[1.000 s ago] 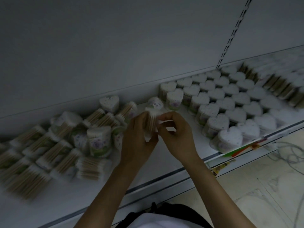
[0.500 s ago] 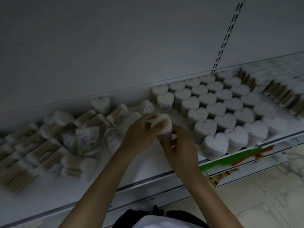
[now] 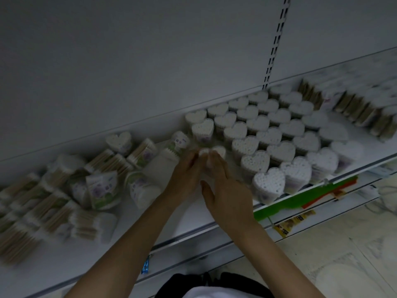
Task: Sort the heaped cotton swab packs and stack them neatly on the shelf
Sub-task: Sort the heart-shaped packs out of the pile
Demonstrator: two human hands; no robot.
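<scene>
While the two hands are closing in on one heart-shaped pack (image 3: 212, 152), it is sitting on the shelf (image 3: 189, 218) at the left end of the sorted block (image 3: 277, 145), just beside the nearest standing hearts. The right hand (image 3: 228, 194) is lying against the pack's near and right side, fingers looking fairly straight, thumb splayed wide. The left hand (image 3: 185, 177) is pressing in from the left; blur is hiding its fingertips, so I cannot tell whether it is gripping or only touching. My reading is that the pack is being seated and squared into a row. The risks I am weighing: the neighbours are standing tight, so a sideways nudge from the right hand could be shunting a row out of line or tipping one. The front-row pack (image 3: 268, 183) is sitting close to the shelf lip, and a push travelling through the block could be sending it over. The left forearm is passing close to the heap (image 3: 64, 190), where a tipped tub (image 3: 141, 188) is lying loose and could be rolling if brushed. Dim light is making alignment harder to judge.
</scene>
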